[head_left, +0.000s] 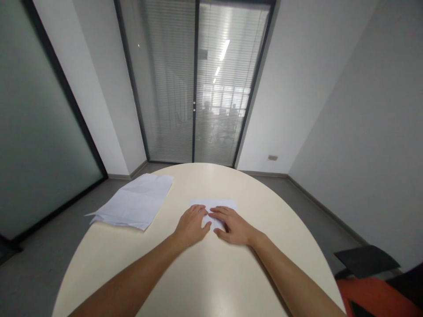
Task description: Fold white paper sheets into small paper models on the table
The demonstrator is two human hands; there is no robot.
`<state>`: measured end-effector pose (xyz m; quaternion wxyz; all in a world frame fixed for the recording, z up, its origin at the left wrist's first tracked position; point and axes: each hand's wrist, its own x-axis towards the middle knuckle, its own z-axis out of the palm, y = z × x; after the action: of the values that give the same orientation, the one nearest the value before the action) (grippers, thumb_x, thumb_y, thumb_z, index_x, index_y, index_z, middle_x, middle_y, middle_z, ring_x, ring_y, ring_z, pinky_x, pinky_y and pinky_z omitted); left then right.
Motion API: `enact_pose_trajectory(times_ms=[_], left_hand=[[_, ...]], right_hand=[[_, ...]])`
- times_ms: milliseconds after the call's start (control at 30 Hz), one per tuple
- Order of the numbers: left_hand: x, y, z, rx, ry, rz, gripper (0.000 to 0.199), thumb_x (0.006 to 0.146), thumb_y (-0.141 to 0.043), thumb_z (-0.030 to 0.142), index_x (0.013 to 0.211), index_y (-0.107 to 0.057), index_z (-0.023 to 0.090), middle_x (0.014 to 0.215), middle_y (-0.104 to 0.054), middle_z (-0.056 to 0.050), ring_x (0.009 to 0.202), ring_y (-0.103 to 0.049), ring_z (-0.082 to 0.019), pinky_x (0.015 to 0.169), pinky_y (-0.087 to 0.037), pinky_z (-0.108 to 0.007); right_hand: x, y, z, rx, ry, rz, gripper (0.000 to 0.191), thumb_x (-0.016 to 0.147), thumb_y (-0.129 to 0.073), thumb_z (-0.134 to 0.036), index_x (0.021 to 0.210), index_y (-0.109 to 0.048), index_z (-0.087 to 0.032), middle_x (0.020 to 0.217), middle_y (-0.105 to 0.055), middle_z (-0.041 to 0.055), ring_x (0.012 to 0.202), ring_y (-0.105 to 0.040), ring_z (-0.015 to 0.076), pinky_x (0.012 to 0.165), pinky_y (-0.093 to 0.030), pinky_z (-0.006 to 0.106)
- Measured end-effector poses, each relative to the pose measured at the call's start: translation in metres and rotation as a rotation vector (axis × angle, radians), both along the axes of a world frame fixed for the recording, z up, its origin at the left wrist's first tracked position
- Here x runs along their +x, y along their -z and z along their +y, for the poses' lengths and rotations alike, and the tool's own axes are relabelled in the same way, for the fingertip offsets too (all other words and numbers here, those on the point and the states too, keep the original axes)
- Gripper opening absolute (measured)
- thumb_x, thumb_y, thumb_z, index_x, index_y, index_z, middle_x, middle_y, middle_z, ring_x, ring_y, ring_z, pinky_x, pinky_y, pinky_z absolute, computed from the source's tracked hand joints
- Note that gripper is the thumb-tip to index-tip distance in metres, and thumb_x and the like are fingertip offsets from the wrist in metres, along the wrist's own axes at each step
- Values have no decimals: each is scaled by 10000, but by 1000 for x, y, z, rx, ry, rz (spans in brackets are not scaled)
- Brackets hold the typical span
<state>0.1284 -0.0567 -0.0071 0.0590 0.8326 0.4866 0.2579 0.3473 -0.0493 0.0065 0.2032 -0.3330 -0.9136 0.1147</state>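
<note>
A small white sheet of paper [213,203] lies on the round table in front of me, partly covered by both hands. My left hand [192,225] rests on its left side, fingers stretched forward and thumb apart, pointing inward. On the right side of the sheet lies my right hand [232,224], its fingers extended to the left and its thumb spread below them. The fingertips of the two hands come close together over the middle of the paper. Neither hand is wrapped around anything.
Several larger white sheets [135,200] lie in a loose stack at the table's left edge, partly overhanging it. The cream round table [211,281] fills the foreground. A red and black chair [373,295] stands at the lower right. Glass panels with blinds [172,110] are beyond the table.
</note>
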Motion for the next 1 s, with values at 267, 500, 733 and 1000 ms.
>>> enact_pose_trajectory(times_ms=[267,500,733,1000], left_hand=[[-1,-2,2,-22,-4,-49,207,883,-581,223,1078,-641,189,1197,-649,-93,1189,-552,-244,1061,-447,-407],[-2,-3,0,-8,11,-56,334,839,-662,322,1150,-636,202,1238,-623,-110,1200,-543,-272,1071,-439,-447],[-2,-4,0,-2,9,-39,348,853,-646,325,1171,-635,186,1251,-619,-121,1203,-541,-281,1067,-441,-455],[-3,-3,1,16,25,-45,339,859,-639,327,1169,-626,190,1248,-615,-121,1198,-541,-280,1059,-445,-454]], right_hand=[[-6,-10,-2,-2,29,-35,570,834,-680,-428,1358,-576,-228,1356,-595,125,1207,-526,310,1031,-404,493],[-6,-8,-3,-23,47,16,556,817,-664,-300,1362,-572,-234,1372,-596,106,1223,-523,298,1040,-405,487],[-7,-9,-1,-19,62,42,509,813,-655,-250,1320,-609,-244,1330,-629,96,1197,-544,291,1026,-415,481],[-13,-6,6,-13,109,66,363,881,-609,-228,1240,-656,-255,1238,-670,77,1144,-566,271,978,-437,452]])
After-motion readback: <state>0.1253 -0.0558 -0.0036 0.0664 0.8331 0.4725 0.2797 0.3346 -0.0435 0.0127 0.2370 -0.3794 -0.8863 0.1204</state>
